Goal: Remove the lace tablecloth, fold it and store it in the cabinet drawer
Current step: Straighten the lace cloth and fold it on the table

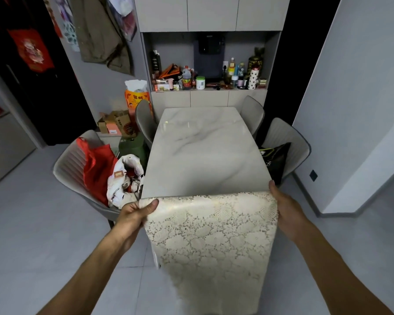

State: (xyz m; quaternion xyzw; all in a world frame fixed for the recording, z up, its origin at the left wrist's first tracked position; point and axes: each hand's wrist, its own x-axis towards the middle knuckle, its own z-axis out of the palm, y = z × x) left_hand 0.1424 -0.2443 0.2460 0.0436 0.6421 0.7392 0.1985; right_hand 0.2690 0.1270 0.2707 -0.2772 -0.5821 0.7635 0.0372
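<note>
The cream lace tablecloth hangs down in front of me from the near edge of the marble table, whose top is bare. My left hand pinches the cloth's upper left corner, thumb on top. My right hand grips the upper right corner at the table's near right corner. The cloth's lower end drops out of sight toward the floor. The cabinet stands against the far wall beyond the table, its lower fronts shut.
Grey chairs flank the table: the near left chair carries a red bag and a white bag, the near right chair a black bag. Bottles crowd the cabinet shelf. Boxes sit on the floor at left.
</note>
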